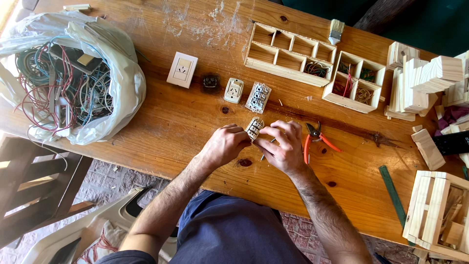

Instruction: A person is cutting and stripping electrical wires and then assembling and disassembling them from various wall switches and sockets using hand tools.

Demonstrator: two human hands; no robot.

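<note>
While you hold the work above the table's (pixel 195 122) near edge, read the scene thus:
Hands: your left hand (pixel 224 145) and right hand (pixel 283 146) meet, both pinched on the small white switch module (pixel 254 128).
Tool: a thin metal shaft shows under your right fingers; its kind I cannot tell.
Progress: one module in hand; three white fittings and a dark part lie loose mid-table, so most work seems left.
Pliers: orange-handled pliers (pixel 315 138) just right of your hand.
Packages: a white plastic bag (pixel 73 73) of tangled wires at the left edge; no labels legible.
</note>
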